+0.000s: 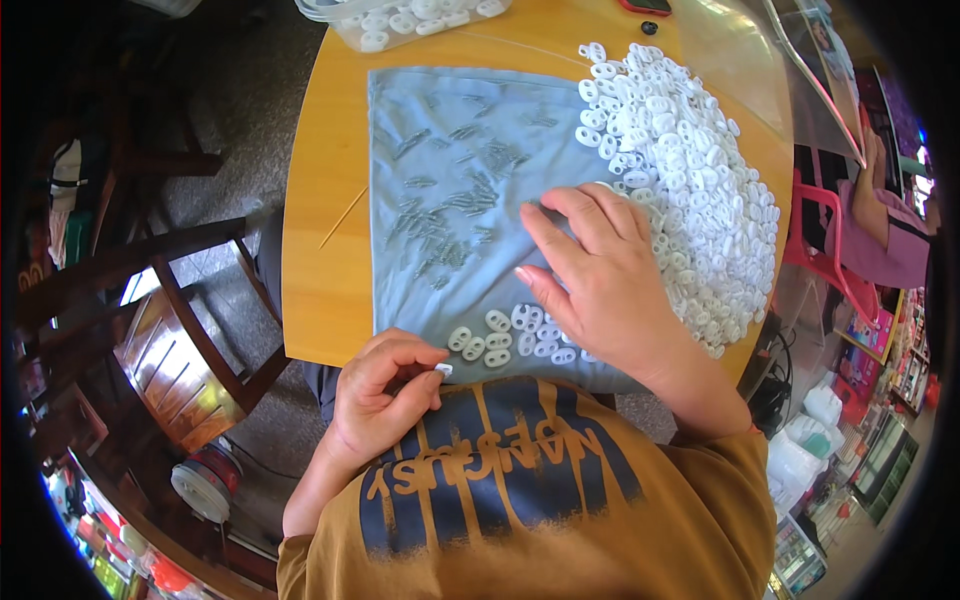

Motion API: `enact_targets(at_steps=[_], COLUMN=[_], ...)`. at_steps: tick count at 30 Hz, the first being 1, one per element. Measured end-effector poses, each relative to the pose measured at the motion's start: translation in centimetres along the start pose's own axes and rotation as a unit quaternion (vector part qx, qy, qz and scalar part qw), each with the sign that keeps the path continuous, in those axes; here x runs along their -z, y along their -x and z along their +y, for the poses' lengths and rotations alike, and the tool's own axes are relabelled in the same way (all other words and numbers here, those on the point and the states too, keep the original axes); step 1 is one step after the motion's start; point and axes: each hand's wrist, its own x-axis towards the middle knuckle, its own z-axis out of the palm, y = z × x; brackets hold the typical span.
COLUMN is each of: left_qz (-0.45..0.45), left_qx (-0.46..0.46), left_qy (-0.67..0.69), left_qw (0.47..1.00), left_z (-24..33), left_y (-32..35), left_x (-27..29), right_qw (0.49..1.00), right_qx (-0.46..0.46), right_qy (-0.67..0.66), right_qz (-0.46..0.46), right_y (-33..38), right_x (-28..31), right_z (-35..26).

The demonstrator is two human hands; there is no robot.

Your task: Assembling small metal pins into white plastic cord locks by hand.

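Note:
My left hand (392, 385) is near the front edge of the table. Its thumb and index finger pinch a small white plastic piece (443, 370), mostly hidden by the fingers. Over the blue-grey cloth (540, 110), my right hand (602, 262) has thumb and fingers apart, with nothing visible between them. Small metal springs (440, 225) lie scattered on the cloth to the left of that hand. White oval two-hole pieces (497, 340), like cord locks, are spread between my hands at the near edge. A large heap of similar white pieces (700, 190) rises beyond my right hand.
At the back, a clear plastic tub (350, 30) holds more white pieces. A thin wooden stick (343, 218) lies on the table (320, 290), left of the cloth. A wooden chair (180, 350) stands at the left. Another person's arm (870, 200) shows beside a red chair (835, 250) at right.

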Motion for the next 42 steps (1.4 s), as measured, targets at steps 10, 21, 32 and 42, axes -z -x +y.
enact_targets(at_steps=[10, 21, 32, 42], left_qz=[0.006, -0.004, -0.002, -0.001], left_qx=[-0.010, -0.021, -0.020, -0.022], left_qy=[-0.016, 0.007, 0.012, 0.009], left_qw=[1.000, 1.000, 1.000, 1.000], left_z=[0.1, -0.1, 0.0, 0.0], left_y=[0.1, 0.0, -0.1, -0.1], left_x=[0.1, 0.3, 0.4, 0.4], right_qw=[0.997, 0.989, 0.990, 0.992], right_qx=[0.073, 0.090, 0.099, 0.080], right_qy=[-0.003, 0.018, 0.031, 0.023], right_qz=[-0.035, -0.112, -0.099, -0.095], right_y=[-1.5, -1.3, -1.3, -1.8], right_x=[-0.2, -0.7, -1.1, -0.4], right_z=[-2.0, -1.7, -2.0, -1.7])
